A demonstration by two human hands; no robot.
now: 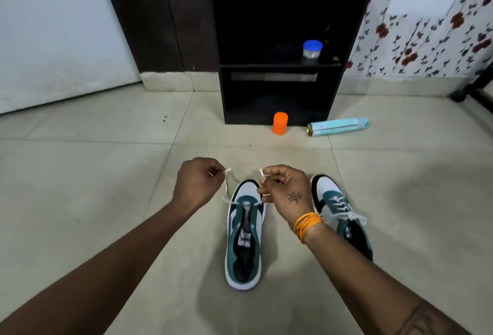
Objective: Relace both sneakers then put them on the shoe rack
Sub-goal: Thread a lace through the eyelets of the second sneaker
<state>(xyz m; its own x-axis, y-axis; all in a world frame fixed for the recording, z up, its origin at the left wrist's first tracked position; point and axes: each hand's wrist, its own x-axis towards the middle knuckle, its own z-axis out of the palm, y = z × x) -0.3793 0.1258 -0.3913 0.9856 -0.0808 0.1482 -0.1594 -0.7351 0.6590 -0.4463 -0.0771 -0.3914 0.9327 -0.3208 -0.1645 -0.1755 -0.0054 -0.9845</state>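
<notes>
Hands pinch lace ends: left hand (198,180), right hand (286,190); lace (226,193) through lowest eyelets only of near sneaker (244,238); uneven pull risks unthreading; laced sneaker (338,209) beside; rack (282,41) well beyond.

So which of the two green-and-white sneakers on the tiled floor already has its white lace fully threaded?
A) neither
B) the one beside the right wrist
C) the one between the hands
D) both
B: the green-and-white sneaker beside the right wrist shows laced rows, while the sneaker between the hands has its white lace through only the front eyelets.
</notes>
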